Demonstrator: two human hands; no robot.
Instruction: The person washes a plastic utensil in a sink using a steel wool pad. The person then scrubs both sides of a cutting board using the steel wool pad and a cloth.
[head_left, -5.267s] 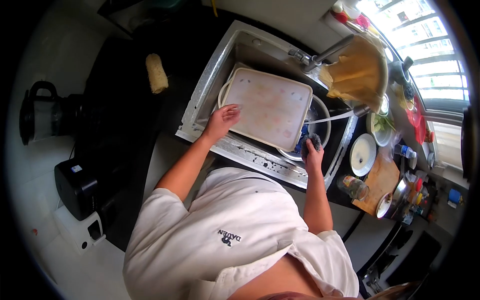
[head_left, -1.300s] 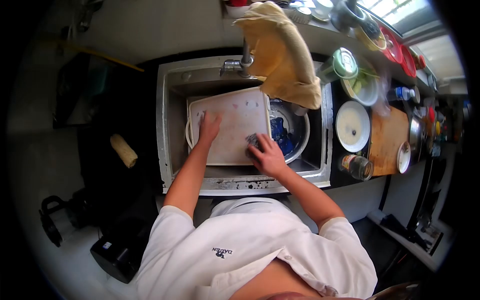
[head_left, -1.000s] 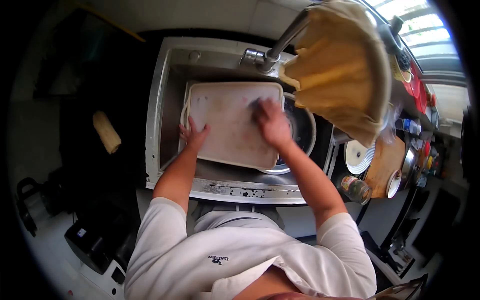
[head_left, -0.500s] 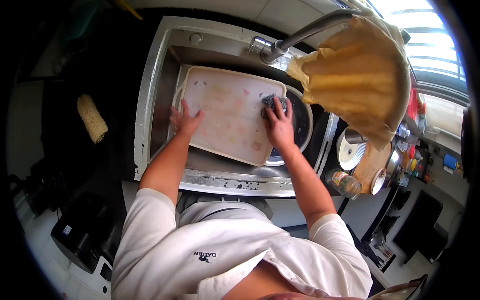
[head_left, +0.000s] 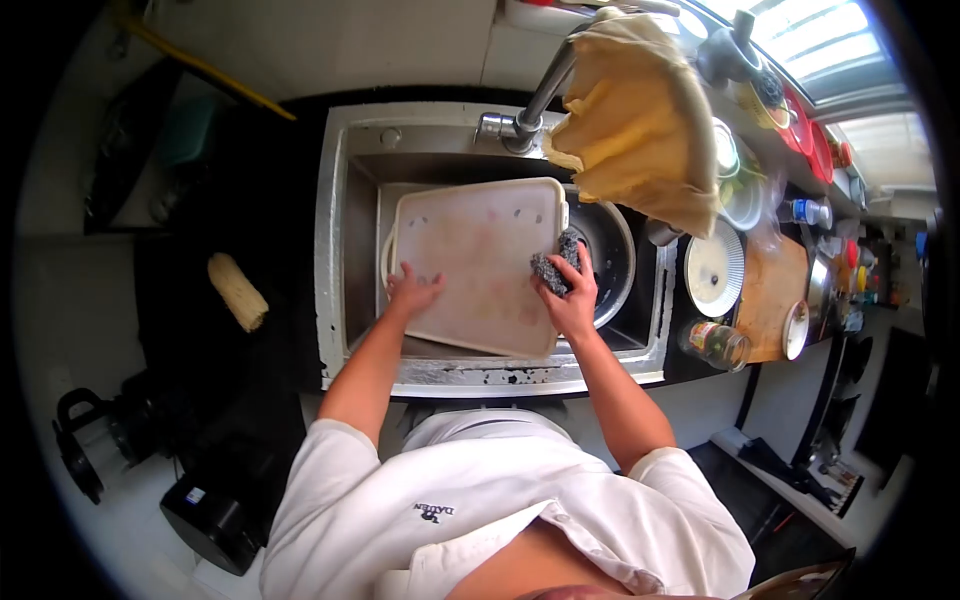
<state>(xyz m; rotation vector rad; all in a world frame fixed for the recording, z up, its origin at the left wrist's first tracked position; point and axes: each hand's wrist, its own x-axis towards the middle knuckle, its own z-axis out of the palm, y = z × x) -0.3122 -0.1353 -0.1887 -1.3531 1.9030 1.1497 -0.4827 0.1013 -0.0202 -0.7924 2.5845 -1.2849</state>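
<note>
A pale, cream-rimmed rectangular tray [head_left: 480, 265] with faint printed figures lies at a slant in the sink [head_left: 365, 190]. Fingers apart, my left hand [head_left: 412, 292] rests on its left side. A dark grey, fuzzy scouring pad [head_left: 553, 270] is in my right hand [head_left: 572, 295], which presses it against the tray's right edge. Beneath that edge, a round metal basin [head_left: 618, 265] is partly covered by the tray.
A yellowish cloth [head_left: 640, 120] drapes over the faucet [head_left: 520, 125] above the sink. On the right counter are a fluted white plate [head_left: 712, 270], a glass jar [head_left: 715, 343] and a wooden cutting board [head_left: 775, 290]. A loofah [head_left: 238, 292] lies on the dark counter to the left.
My right hand has carried the scouring pad from the tray's upper right face to its right edge. The tray has turned slightly, and the camera view has shifted.
</note>
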